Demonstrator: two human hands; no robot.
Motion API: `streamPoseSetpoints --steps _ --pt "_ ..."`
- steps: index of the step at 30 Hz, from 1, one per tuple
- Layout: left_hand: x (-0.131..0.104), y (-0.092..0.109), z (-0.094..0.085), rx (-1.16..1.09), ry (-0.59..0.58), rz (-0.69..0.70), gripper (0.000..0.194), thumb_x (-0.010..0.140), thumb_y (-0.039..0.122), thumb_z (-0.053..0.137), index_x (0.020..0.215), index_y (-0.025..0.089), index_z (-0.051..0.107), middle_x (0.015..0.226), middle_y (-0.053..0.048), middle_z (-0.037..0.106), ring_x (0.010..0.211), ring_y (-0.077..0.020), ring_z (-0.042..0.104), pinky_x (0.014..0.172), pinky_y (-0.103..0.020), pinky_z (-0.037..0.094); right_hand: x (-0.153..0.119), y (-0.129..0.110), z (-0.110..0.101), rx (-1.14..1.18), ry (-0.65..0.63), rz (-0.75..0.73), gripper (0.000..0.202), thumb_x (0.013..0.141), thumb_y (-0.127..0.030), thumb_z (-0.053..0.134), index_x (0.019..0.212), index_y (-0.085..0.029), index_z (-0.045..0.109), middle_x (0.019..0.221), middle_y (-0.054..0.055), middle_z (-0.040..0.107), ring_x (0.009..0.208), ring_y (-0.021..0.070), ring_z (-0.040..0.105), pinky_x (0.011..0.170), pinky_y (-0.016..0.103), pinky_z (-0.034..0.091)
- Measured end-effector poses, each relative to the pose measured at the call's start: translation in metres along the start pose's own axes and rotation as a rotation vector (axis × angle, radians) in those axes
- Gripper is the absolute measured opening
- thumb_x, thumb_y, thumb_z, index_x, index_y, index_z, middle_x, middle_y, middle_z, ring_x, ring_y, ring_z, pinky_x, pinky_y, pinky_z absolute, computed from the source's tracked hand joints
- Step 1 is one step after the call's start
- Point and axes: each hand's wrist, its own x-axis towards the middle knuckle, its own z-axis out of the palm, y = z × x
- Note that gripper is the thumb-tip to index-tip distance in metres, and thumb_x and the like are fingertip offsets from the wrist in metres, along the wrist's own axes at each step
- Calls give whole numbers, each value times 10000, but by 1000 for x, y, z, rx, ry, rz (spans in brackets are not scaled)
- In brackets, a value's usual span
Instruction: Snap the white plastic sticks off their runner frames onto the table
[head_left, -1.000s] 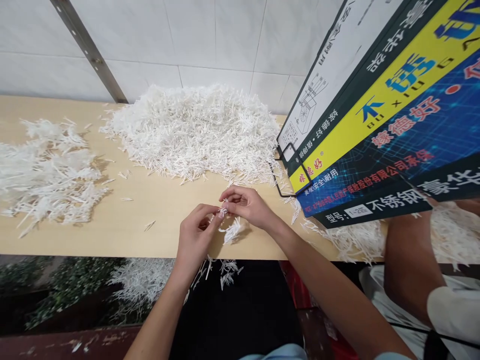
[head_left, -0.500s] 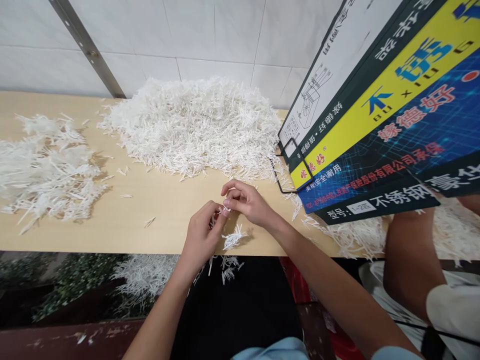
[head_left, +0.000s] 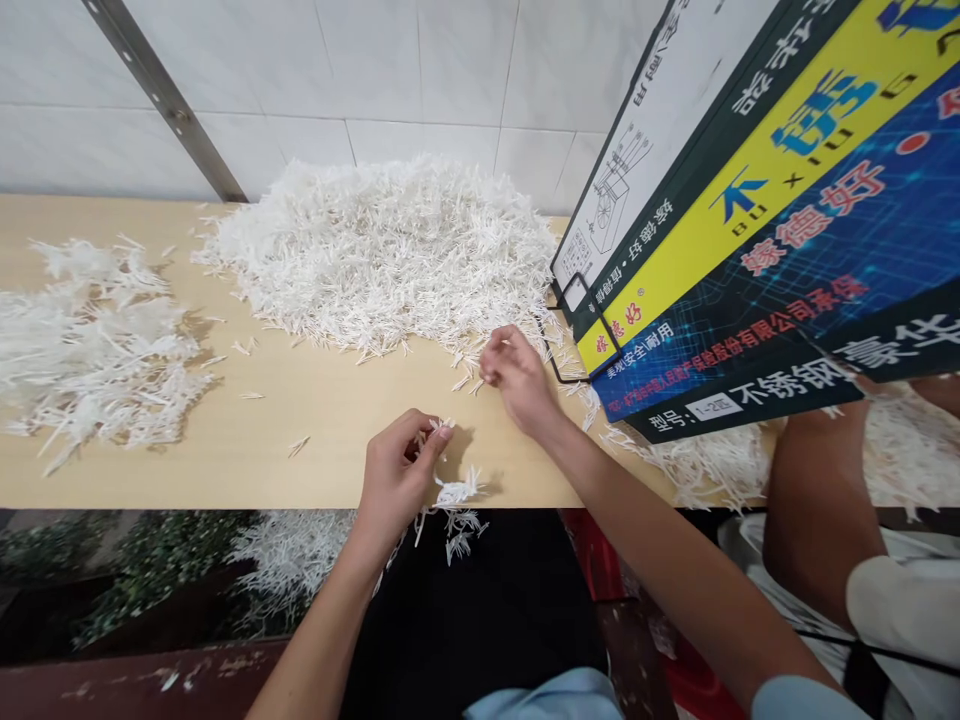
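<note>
Strands (head_left: 441, 426) pinched between thumb and fingers of left hand (head_left: 391, 468), near table's (head_left: 247, 465) near edge, with bunch (head_left: 457, 490) just beside. Right hand (head_left: 519, 385) loosely curled by near right side of big pile (head_left: 397, 255); cannot tell whether holding anything. Small pile (head_left: 112, 355) left, box (head_left: 720, 250) right.

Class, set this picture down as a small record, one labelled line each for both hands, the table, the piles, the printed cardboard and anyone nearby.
Left hand: pinching small white strands
Right hand: near the large pile's front edge; grip unclear
Table: pale, against tiled wall
Piles: large white pile at back; looser pile at left
Printed cardboard: upright, right
Nearby: another person's arm, far right
</note>
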Motion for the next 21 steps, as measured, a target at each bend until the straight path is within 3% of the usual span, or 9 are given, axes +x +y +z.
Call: streamPoseSetpoints --steps 2,5,7,9,13,16,21 --pt "1 -1 2 -58 19 -69 307 916 500 679 852 201 700 755 15 628 594 -110 462 551 -235 337 -2 -3 3 -325 -82 -110 44 960 -274 615 979 -243 591 950 31 606 878 192 583 799 329 483" --pt "4 -3 3 -120 47 -121 339 870 537 727 899 199 719 785 10 644 573 -97 459 521 -222 330 -12 -12 11 -647 -182 -305 145 1022 -290 573 1048 -223 700 1252 102 626 1227 272 547 1048 431 423" --pt "4 -4 3 -141 60 -121 351 854 542 742 899 195 716 769 14 632 560 -89 449 509 -214 319 -17 -16 13 -650 -295 -314 199 1045 -334 562 1063 -218 723 1164 96 679 1161 264 590 1024 424 434" --pt "4 -5 2 -149 67 -121 341 853 531 743 900 195 720 730 18 621 553 -90 443 505 -210 313 -20 -18 13 -577 -420 -213 201 1026 -369 612 1036 -219 746 993 62 719 954 223 643 872 363 477" --pt "1 -4 3 -113 89 -131 313 837 505 761 875 194 745 676 21 608 565 -100 450 515 -214 318 -20 -15 10 -463 -392 -4 153 924 -328 722 860 -195 762 773 18 693 669 155 549 621 282 384" --pt "1 1 4 -76 91 -96 309 861 503 730 833 195 737 686 22 606 565 -99 445 521 -223 315 -20 -15 10 -423 -395 61 203 938 -355 684 837 -183 723 721 3 639 631 141 489 593 272 344" --pt "4 6 2 -92 21 23 269 918 453 659 845 202 722 765 8 636 583 -106 453 537 -239 317 -19 -14 9 -329 -456 49 360 1024 -498 565 839 -192 613 759 -2 538 713 155 482 662 278 374"
